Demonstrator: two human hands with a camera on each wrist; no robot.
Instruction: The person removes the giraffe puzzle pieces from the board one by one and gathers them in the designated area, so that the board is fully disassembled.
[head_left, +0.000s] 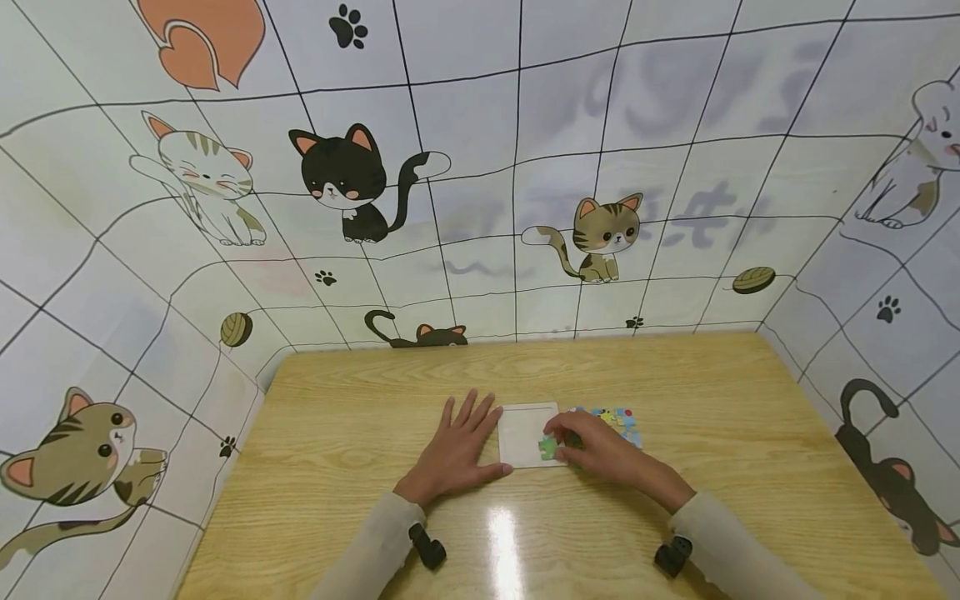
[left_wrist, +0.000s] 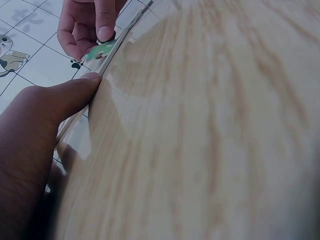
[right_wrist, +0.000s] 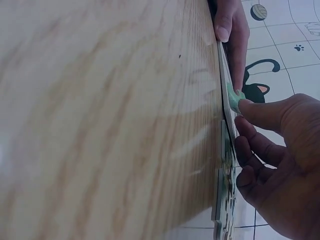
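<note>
A white square puzzle tray lies on the wooden table. My left hand rests flat beside its left edge, fingers straight, thumb against the tray's near corner. My right hand pinches a green puzzle piece at the tray's near right corner; the piece also shows in the left wrist view and the right wrist view. A heap of several coloured puzzle pieces lies just right of the tray, behind my right hand.
Walls papered with cartoon cats close in the table at the back and both sides. Bare wood stretches on the left, right and near side. A bright light reflection sits near the front edge.
</note>
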